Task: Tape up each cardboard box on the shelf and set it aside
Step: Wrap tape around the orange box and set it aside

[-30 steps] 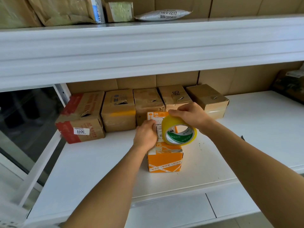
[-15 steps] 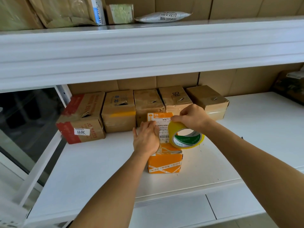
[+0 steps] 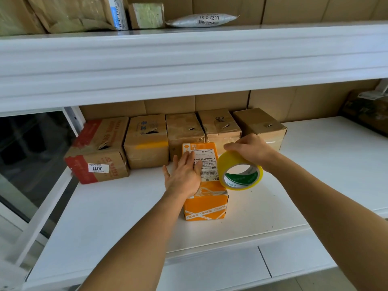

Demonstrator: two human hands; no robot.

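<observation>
Head view: orange box [image 3: 205,203] standing on white shelf [image 3: 117,213], toward the front edge, ahead of a row of brown boxes. Left hand [image 3: 183,177] lying flat on top of the orange box, fingers straight and slightly spread, palm down over the left part of the printed label [image 3: 206,164], gripping nothing. Right hand [image 3: 251,150] just right of the orange box, fingers curled over the top of a yellow tape roll [image 3: 240,170], roll held on edge and touching the box's upper right side. Behind the orange box, five brown boxes side by side against the cardboard backing: red-taped box [image 3: 98,152] farthest left, then plain boxes [image 3: 147,143] toward the right. Above, an upper shelf [image 3: 189,59] carrying a white parcel bag [image 3: 201,20].
</observation>
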